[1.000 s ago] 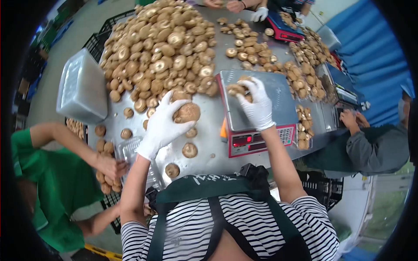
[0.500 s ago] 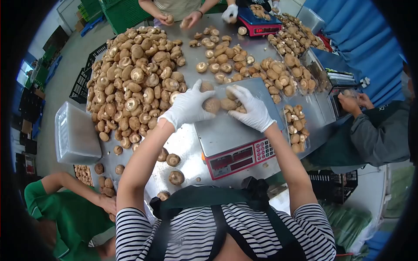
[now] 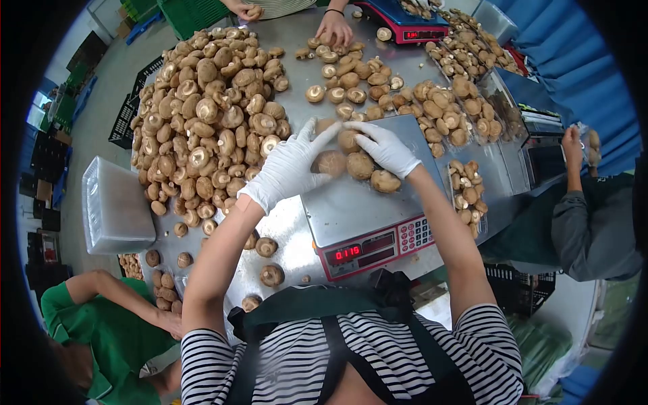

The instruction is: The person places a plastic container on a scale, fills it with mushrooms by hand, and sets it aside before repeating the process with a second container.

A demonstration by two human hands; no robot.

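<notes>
My left hand [image 3: 287, 162], in a white glove, curls its thumb and fingers round a brown shiitake mushroom [image 3: 331, 164] over the scale. My right hand [image 3: 386, 150], gloved too, pinches another shiitake mushroom [image 3: 348, 141] beside it, the fingertips close to those of my left hand. Below my right hand sit two more mushrooms [image 3: 360, 166], seemingly in a clear tray whose edges are hard to make out. Under everything lies the flat metal pan of a digital scale [image 3: 337, 216], its lit red display reading 0.175.
A large mushroom heap [image 3: 209, 115] lies at left, near stacked clear trays [image 3: 116, 209]. Filled trays [image 3: 467, 192] stand right of the scale. Across the table, a person's hand [image 3: 335, 28] touches loose mushrooms near a second scale [image 3: 415, 32]. Other people are at left and right.
The mushrooms on my scale are more exposed as my right hand has shifted up. The display has lit with a number. The person opposite has reached into the loose mushrooms.
</notes>
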